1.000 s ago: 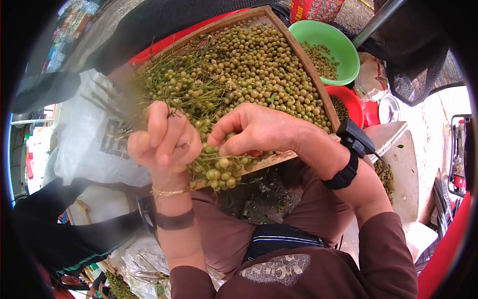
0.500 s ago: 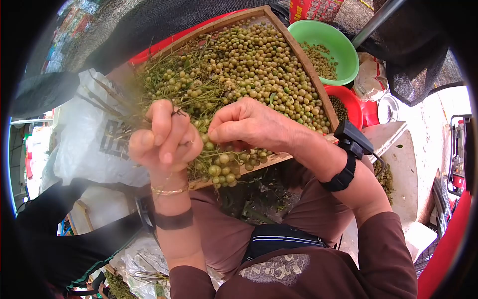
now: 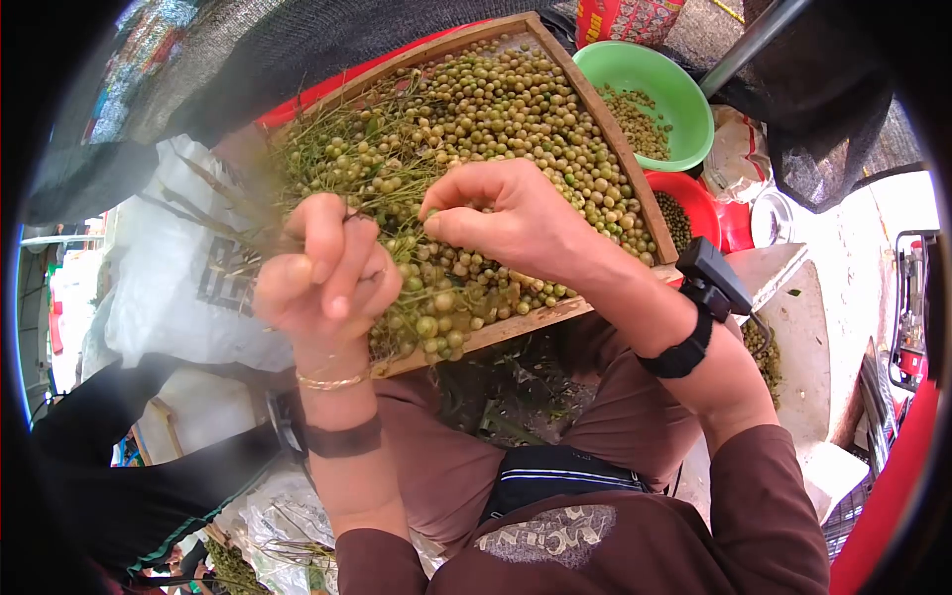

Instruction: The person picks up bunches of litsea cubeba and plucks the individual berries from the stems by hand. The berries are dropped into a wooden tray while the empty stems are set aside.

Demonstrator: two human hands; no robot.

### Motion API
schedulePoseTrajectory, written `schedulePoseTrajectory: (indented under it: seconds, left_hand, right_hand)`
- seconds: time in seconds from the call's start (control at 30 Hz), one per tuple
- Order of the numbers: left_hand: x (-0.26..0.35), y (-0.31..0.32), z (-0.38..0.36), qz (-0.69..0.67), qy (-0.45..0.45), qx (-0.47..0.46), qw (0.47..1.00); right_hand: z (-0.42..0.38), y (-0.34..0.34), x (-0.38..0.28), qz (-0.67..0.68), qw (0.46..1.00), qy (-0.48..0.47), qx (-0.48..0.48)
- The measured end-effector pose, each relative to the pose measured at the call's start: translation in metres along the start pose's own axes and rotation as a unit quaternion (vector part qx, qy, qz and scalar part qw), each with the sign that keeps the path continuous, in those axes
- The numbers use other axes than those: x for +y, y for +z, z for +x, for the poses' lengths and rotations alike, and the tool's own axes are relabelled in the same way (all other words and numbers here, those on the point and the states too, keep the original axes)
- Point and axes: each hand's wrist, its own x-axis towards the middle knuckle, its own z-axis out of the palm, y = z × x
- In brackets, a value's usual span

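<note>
My left hand (image 3: 327, 268) is closed around a bunch of thin berry stems (image 3: 193, 193), whose bare ends reach out to the left. From its other side hangs a cluster of round green berries (image 3: 433, 325) over the near edge of the wooden tray (image 3: 595, 104). My right hand (image 3: 511, 213) is just to the right, above the tray, thumb and forefinger pinched on what looks like a small green berry. Beneath both hands lie loose yellow-green berries (image 3: 526, 109) and a heap of stemmed sprigs (image 3: 347, 159).
Beyond the tray's right corner stand a green basin (image 3: 694, 124) with some berries and a red basin (image 3: 709, 213) holding more. A white plastic sack (image 3: 169, 297) is at the left. A metal pole (image 3: 754, 45) slants at the upper right.
My right hand has moved up and right, away from the hanging cluster. The cluster has shifted slightly left and down. My left hand stays almost still, keeping its hold on the stems.
</note>
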Motion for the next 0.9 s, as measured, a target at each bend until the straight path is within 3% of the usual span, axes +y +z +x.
schedulePoseTrajectory:
  seconds: [0.1, 0.23, 0.57, 0.63, 0.73, 0.8, 0.87, 0.9]
  left_hand:
    - [-0.001, 0.005, -0.001, 0.057, -0.010, 0.053, 0.997]
    - [-0.009, 0.009, 0.003, 0.127, -0.020, 0.123, 0.984]
    - [-0.019, 0.007, 0.009, 0.139, 0.008, 0.122, 0.983]
    - [-0.019, 0.010, 0.006, 0.144, -0.012, 0.135, 0.980]
    - [-0.020, 0.017, 0.006, 0.146, -0.030, 0.150, 0.978]
    - [-0.016, 0.019, 0.004, 0.165, -0.033, 0.157, 0.973]
    - [-0.014, 0.019, 0.003, 0.173, -0.026, 0.161, 0.971]
    - [-0.013, 0.020, 0.002, 0.175, -0.021, 0.165, 0.970]
  right_hand:
    - [-0.005, 0.006, -0.008, 0.063, 0.994, 0.058, -0.065]
    - [-0.009, 0.010, -0.005, -0.005, 0.997, 0.044, -0.056]
    - [-0.006, 0.019, 0.007, 0.084, 0.994, 0.062, -0.017]
    - [-0.004, 0.018, 0.011, -0.036, 0.999, -0.026, -0.015]
    - [-0.007, 0.018, 0.009, -0.087, 0.993, -0.064, -0.048]
    - [-0.009, 0.018, 0.003, -0.083, 0.994, -0.043, -0.062]
    - [-0.010, 0.018, 0.000, 0.101, 0.981, 0.102, -0.131]
    - [-0.010, 0.019, 0.001, 0.100, 0.980, 0.100, -0.137]
